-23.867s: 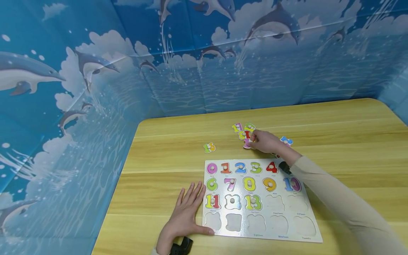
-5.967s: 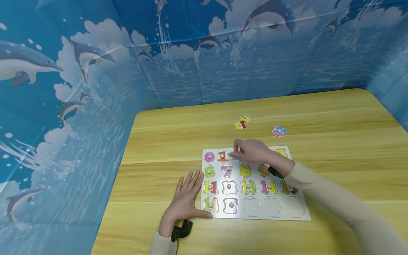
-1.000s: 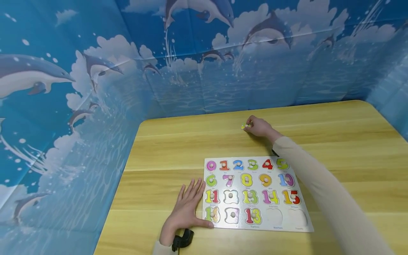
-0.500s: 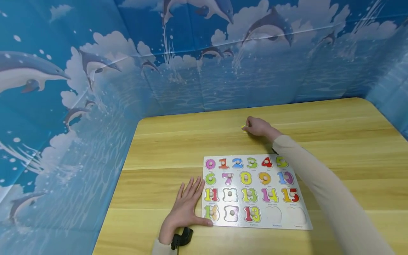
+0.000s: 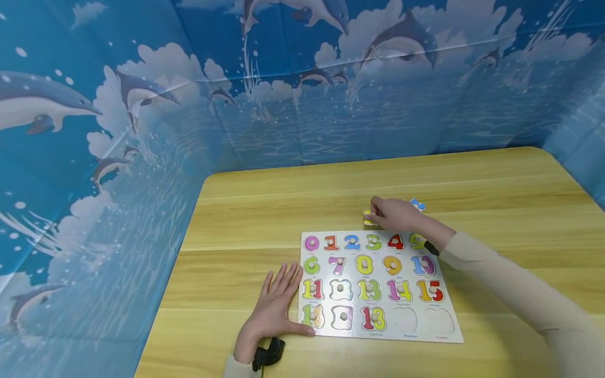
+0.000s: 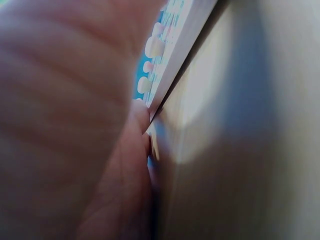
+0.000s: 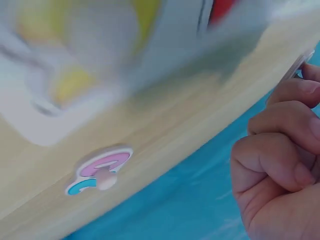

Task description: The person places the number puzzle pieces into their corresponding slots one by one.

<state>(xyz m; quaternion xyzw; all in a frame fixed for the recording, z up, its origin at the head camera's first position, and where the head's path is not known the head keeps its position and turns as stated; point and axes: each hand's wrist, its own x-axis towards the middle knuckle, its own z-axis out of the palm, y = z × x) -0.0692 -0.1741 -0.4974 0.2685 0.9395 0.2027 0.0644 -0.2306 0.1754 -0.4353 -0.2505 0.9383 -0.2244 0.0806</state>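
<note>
A white number puzzle board (image 5: 385, 338) lies on the table, most recesses filled with knobbed, coloured number pieces; the two recesses at lower right are bare. My left hand (image 5: 271, 312) rests with spread, straight fingers along the board's left edge, thumb at the near corner. In the left wrist view, the palm (image 6: 60, 110) lies close beside the board's side (image 6: 177, 55). Just beyond the board's far edge, my right hand (image 5: 397, 214) pinches a yellow number puzzle piece (image 5: 368, 217), mostly hidden by the fingers. The right wrist view shows curled fingers (image 7: 275, 155) and only that piece's edge.
A blue-and-pink number piece (image 5: 418, 205) lies on the table behind the right hand; its knob shows in the right wrist view. A blue dolphin-print cloth (image 5: 302, 121) hangs behind the wooden table (image 5: 236, 226) and down its left side.
Over the last second my right hand has picked up the yellow piece and drawn it nearer the board. Earlier, more recesses got filled, lately the 18. The left hand stays in place.
</note>
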